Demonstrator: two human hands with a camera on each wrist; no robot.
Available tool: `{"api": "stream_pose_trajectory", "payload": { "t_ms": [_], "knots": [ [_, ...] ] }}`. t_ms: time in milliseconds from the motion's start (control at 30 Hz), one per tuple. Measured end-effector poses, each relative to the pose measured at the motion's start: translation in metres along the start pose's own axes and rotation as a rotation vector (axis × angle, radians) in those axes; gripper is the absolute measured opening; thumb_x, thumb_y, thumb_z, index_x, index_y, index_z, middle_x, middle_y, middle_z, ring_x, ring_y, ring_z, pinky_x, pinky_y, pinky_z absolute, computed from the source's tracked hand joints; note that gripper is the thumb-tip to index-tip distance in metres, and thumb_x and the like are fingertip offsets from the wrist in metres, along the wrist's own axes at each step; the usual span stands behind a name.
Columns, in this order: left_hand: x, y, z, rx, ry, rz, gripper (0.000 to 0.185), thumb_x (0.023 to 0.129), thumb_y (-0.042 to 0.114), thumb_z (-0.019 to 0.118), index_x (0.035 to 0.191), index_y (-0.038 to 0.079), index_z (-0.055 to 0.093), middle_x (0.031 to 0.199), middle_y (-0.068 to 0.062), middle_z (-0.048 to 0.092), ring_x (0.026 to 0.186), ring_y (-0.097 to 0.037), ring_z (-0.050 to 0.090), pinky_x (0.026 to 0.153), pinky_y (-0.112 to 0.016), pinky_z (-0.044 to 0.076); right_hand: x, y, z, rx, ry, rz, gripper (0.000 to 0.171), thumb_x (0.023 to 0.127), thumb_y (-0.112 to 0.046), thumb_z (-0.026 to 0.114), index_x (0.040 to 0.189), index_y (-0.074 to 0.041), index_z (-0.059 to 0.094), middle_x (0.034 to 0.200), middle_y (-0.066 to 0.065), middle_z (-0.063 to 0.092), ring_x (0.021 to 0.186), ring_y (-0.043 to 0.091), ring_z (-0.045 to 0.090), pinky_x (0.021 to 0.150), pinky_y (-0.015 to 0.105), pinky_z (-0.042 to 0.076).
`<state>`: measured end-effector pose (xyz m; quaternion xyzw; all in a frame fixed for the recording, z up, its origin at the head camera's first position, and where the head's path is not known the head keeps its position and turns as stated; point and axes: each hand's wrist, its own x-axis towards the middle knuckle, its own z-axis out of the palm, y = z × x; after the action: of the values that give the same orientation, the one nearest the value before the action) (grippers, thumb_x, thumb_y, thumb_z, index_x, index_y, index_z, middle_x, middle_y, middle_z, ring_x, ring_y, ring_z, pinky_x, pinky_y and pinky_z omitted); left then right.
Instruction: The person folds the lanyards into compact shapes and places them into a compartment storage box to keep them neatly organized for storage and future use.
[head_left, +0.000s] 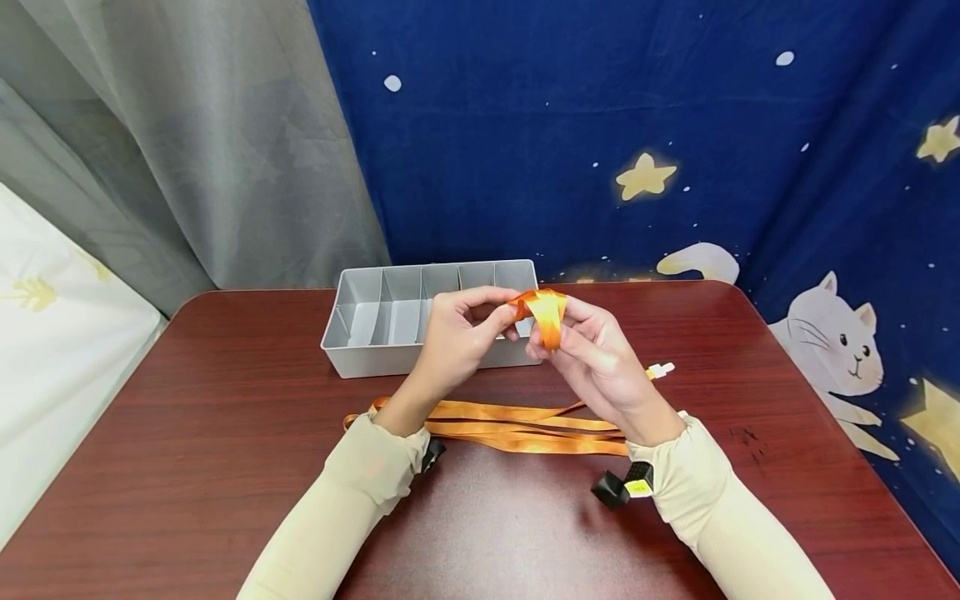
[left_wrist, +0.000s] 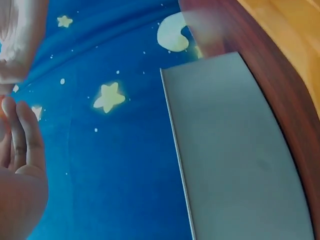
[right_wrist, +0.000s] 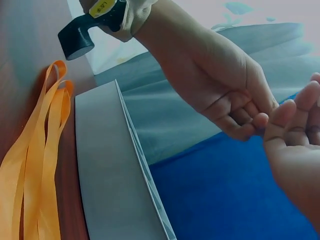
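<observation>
Looking past the cream sleeves [head_left: 322,529], soft cloth bunched at the cuffs, with a hard black camera [head_left: 611,490] by the right wrist, I come first to the table [head_left: 187,467], smooth red-brown wood grain with a dull gleam. Across it lies orange ribbon [head_left: 517,442] in long flat strands, doubled back into rounded bends at the left end. It looks like satin: light, thin, limp, with nothing in it to break, though I'd expect that sheen to make it slip and the edges to twist. A small white tip [head_left: 662,370], perhaps plastic, pokes out beyond the right wrist. Above the strands, an orange loop [head_left: 551,312] is up in the air between the hands: the left hand [head_left: 463,327] pinches its darker, crumpled side between thumb and finger, and the right hand [head_left: 606,360] nips the broad, shiny band, thumb against fingers. Whether that loop joins the strands below, I cannot tell. To my mind a flat fingertip pinch across the full width is the surest hold, since gripping one edge would let it roll or crease. Just beyond stands the grey box [head_left: 375,362], thin-walled, probably stiff plastic, long and divided crosswise. Behind hang a plain grey curtain [head_left: 225,158] in soft folds and a deep blue curtain [head_left: 510,133] printed with pale stars [head_left: 645,177] and a cat [head_left: 828,346]
</observation>
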<state>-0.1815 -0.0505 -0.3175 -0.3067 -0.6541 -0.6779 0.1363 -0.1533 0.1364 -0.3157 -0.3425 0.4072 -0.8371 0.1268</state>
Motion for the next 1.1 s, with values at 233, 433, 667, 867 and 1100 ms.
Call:
{"api": "stream_pose_trajectory", "payload": {
  "t_ms": [233,433,667,867,1100],
  "knots": [
    [-0.002,0.002,0.009,-0.073,0.086,-0.102,0.013,0.09,-0.01,0.064,0.101,-0.017,0.069,0.081,-0.022,0.069,0.061,-0.01,0.065,0.064,-0.027,0.058,0.004,0.003,0.005,0.054,0.04,0.0,0.027,0.102,-0.006,0.053,0.127,0.003,0.057,0.101,0.01,0.064,0.09,0.017,0.063,0.082,0.026,0.05],
    [0.002,0.008,0.01,-0.032,0.127,-0.168,0.014,0.089,-0.009,0.062,0.097,-0.011,0.072,0.083,-0.017,0.071,0.057,-0.012,0.062,0.06,-0.024,0.056,0.003,0.004,0.005,0.107,-0.015,0.026,0.025,0.102,-0.007,0.054,0.124,0.004,0.058,0.098,0.008,0.065,0.088,0.014,0.063,0.081,0.028,0.046],
    [0.003,0.008,0.013,0.069,0.141,-0.186,0.015,0.089,-0.007,0.061,0.096,-0.008,0.075,0.091,-0.019,0.073,0.065,-0.012,0.068,0.061,-0.032,0.059,0.001,0.006,0.004,0.078,-0.069,0.092,0.02,0.104,-0.011,0.051,0.117,0.0,0.06,0.091,0.005,0.065,0.083,0.015,0.055,0.08,0.03,0.043],
    [0.001,0.007,0.015,0.114,0.155,-0.148,0.012,0.088,-0.006,0.066,0.097,-0.008,0.074,0.084,-0.018,0.072,0.064,-0.022,0.069,0.058,-0.027,0.057,0.001,0.006,0.005,0.11,-0.045,0.086,0.022,0.103,-0.011,0.053,0.12,0.0,0.06,0.091,0.006,0.064,0.081,0.016,0.055,0.079,0.031,0.043],
    [-0.004,0.006,0.019,0.07,0.187,-0.067,0.016,0.09,-0.007,0.061,0.101,-0.01,0.072,0.089,-0.019,0.073,0.065,-0.009,0.068,0.06,-0.028,0.058,0.003,0.004,0.007,0.107,0.049,0.055,0.025,0.102,-0.012,0.055,0.123,-0.002,0.061,0.095,0.007,0.065,0.077,0.013,0.056,0.078,0.029,0.044]
  ]
}}
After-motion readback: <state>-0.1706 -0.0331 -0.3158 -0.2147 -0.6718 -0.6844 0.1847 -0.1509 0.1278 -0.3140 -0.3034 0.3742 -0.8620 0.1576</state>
